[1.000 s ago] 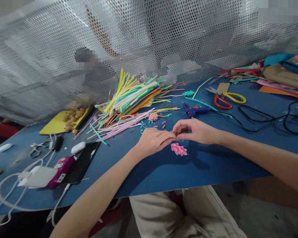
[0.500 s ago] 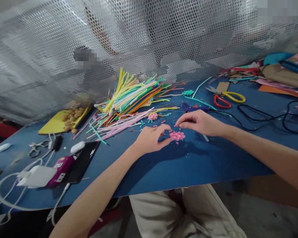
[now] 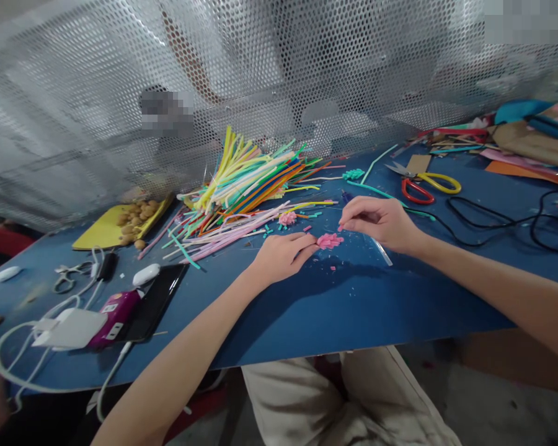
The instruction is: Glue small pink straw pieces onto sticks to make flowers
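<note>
Between the two hands, just off the left fingertips, lies the pink cluster (image 3: 330,241), above the blue worktop (image 3: 283,334). The left hand (image 3: 281,260) grips its near end between thumb and fingers, the rest pointing toward the right hand (image 3: 379,220). That one is raised a little beyond the cluster and apart from it, thumb and fingertips close together; I cannot tell whether they close on anything. Under the right palm a clear stick (image 3: 384,254) juts out toward the person, and past the knuckles shows part of a blue glue gun (image 3: 346,196), mostly covered by the hand.

A pink bit (image 3: 333,268) lies on the near side of the cluster. Beyond the left hand are teal bits (image 3: 268,230), a pale pink cluster (image 3: 287,218) and the heap of coloured stems (image 3: 255,179). Farther out from the right hand are a teal cluster (image 3: 353,174) and, to its right, scissors (image 3: 418,183) with one red and one yellow handle. Well left of the left hand lies a black phone (image 3: 160,303).
</note>
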Available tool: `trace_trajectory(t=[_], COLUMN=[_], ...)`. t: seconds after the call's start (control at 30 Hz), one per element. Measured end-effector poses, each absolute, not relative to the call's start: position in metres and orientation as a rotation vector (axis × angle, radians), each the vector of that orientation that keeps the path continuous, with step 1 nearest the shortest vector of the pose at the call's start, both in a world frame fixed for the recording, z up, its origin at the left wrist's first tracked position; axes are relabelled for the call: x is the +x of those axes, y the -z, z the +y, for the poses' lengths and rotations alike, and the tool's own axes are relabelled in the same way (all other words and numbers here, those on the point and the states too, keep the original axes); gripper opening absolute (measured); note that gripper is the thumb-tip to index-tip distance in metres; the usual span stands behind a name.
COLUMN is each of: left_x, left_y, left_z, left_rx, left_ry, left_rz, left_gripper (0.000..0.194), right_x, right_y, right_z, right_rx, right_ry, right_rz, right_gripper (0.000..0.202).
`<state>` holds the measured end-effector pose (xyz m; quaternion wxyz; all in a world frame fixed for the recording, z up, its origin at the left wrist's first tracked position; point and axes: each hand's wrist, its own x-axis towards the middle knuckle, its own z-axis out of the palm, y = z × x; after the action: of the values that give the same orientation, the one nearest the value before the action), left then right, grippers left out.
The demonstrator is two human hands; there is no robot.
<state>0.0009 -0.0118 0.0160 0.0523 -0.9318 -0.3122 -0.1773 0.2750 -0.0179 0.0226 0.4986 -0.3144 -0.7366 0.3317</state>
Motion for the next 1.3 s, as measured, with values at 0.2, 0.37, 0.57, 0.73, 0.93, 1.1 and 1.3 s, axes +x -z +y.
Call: trace_trajectory(t=[0.2, 0.37, 0.57, 0.73, 0.93, 1.1, 1.3], left_x=[-0.0003, 0.0002, 0.0004, -0.0001, -0.0011, -0.0009, 0.0013], left_y=[-0.0153, -0.0161, -0.0147, -0.0151, -0.0143, -0.0138, -0.0155], left_z=[-0.0121, -0.0136, -0.012, -0.0121, -0.0121, -0.0119, -0.0139], left_rx=[-2.833, -2.827, -2.844, -2.821, -2.785, -2.765, -2.748], left_ry=[0.557, 0.545, 0.578, 0.613, 0.631, 0.648, 0.686], left_rz=[-0.935, -0.936, -0.932, -0.937, -0.942, -0.935, -0.915], left_gripper=[0.032, 0.029, 0.032, 0.034, 0.031, 0.03, 0.03], right_x=[0.2667, 0.2659, 0.268, 0.2679, 0.2682, 0.2693, 0.2699], right_y=[-0.0181, -0.0175, -0.0181, -0.02, -0.0209, -0.02, -0.0215], right_z=[-0.0211, -0.0252, -0.025, -0.024, -0.0241, -0.0229, -0.0242], right_rx=[-0.642, -0.657, -0.59, -0.561, -0.563, -0.563, -0.553], right_ry=[-0.702, -0.596, -0.305, -0.201, -0.162, -0.163, -0.135], right_rz=[-1.833, -1.875, -1.962, -1.991, -2.008, -2.047, -2.083], right_gripper=[0.008, 0.008, 0.002, 0.004, 0.005, 0.004, 0.004])
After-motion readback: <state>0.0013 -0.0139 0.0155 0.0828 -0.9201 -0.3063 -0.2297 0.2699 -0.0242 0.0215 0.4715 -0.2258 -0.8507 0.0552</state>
